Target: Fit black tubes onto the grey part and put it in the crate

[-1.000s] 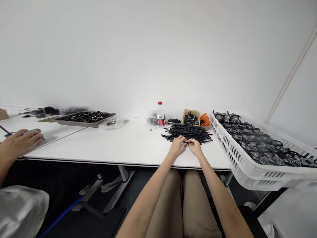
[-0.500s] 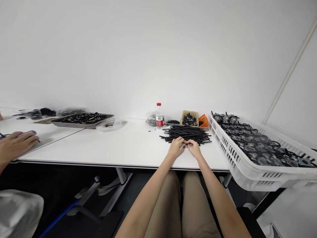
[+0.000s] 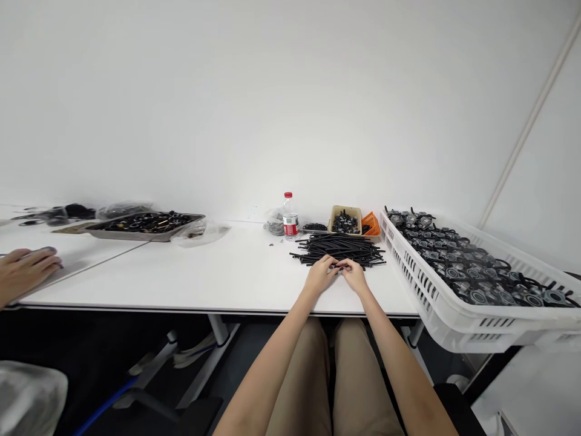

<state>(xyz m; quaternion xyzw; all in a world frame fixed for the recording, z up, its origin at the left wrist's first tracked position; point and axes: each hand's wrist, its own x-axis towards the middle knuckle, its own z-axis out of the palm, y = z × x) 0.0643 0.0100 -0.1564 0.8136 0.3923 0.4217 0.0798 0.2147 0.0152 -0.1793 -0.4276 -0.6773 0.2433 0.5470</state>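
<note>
At the near edge of a pile of thin black tubes (image 3: 338, 245), my left hand (image 3: 320, 274) and my right hand (image 3: 354, 276) meet on the white table. Both hands are closed, thumbs and fingertips pinched together and almost touching. A small dark piece shows between the fingertips, too small and too covered to name. The tubes lie mostly crosswise just beyond my fingers.
Behind the pile stand a beige bin (image 3: 345, 219) of small black parts, an orange basket (image 3: 371, 224) and a red-capped bottle (image 3: 290, 217). A white crate (image 3: 436, 303) of metal-and-black parts is at right. Left are a metal tray (image 3: 145, 233) and a co-worker's hand (image 3: 29, 269).
The view has shifted slightly. My hands stay together at the same spot by the tubes, with only small finger movements.
</note>
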